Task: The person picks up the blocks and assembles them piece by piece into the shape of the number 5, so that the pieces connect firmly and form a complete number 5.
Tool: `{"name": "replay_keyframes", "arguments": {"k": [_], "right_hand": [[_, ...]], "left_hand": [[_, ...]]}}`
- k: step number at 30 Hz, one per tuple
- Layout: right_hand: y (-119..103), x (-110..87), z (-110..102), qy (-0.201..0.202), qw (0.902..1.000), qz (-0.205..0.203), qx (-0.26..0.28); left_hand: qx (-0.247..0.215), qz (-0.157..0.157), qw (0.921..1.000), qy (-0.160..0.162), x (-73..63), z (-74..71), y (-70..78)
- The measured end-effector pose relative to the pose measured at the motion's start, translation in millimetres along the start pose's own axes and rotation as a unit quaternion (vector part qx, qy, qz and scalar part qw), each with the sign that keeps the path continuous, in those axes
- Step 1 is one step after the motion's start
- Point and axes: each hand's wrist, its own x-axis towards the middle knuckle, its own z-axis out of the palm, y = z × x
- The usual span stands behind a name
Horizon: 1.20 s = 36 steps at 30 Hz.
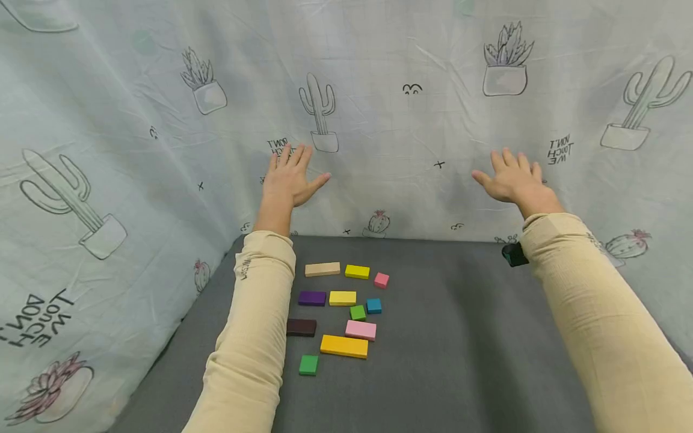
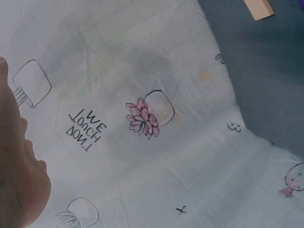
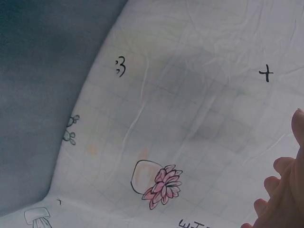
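Observation:
Both arms reach forward over the table with fingers spread. In the head view the left hand (image 1: pixel 289 177) is raised in front of the patterned curtain, holding nothing. Likewise empty, the right hand (image 1: pixel 514 179) hovers at the right, well apart from the blocks. Below the left hand lie a beige block (image 1: pixel 322 269), a yellow block (image 1: pixel 357 272), a small red-pink block (image 1: pixel 381 280) and a purple block (image 1: pixel 312 298). Nearer are a dark brown block (image 1: pixel 301 327), partly hidden by the left sleeve, a pink block (image 1: pixel 360 329), an orange-yellow block (image 1: pixel 344 346) and a green block (image 1: pixel 308 365).
A second yellow block (image 1: pixel 343 298), a blue block (image 1: pixel 374 305) and a small light green block (image 1: pixel 357 313) lie among the others on the grey table (image 1: pixel 422 373). A white curtain (image 1: pixel 379 120) with cactus drawings hangs behind. A dark object (image 1: pixel 514 254) shows beside the right sleeve.

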Motion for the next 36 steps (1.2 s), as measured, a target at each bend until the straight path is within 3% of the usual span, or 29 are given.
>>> {"name": "replay_keyframes", "arguments": {"k": [8,12,17,20,25,36], "right_hand": [[-5.8,-2.2,4.4,0.015,0.9997,-0.018,0.005],[-4.2,1.5,11.2,0.051,0.9962,-0.067,0.023],[-1.2,5.5,24.8,0.087,0.9818,-0.154,0.070],[0.7,6.3,38.0,0.086,0.9714,-0.196,0.102],[3.4,5.6,62.3,0.093,0.9511,-0.253,0.151],[-8.3,6.5,122.1,0.069,0.9219,-0.293,0.244]], "left_hand": [[-0.016,0.022,0.9996,-0.009,-9.5,11.7,-2.9],[-0.052,0.048,0.9974,-0.007,-15.2,24.5,-4.1],[-0.103,0.074,0.9918,0.008,-24.6,35.5,-6.6],[-0.150,0.109,0.9824,0.021,-31.6,40.8,-6.7],[-0.233,0.159,0.9582,0.045,-47.0,52.6,-3.6],[-0.353,0.157,0.9206,0.053,-92.5,90.5,4.7]]}}
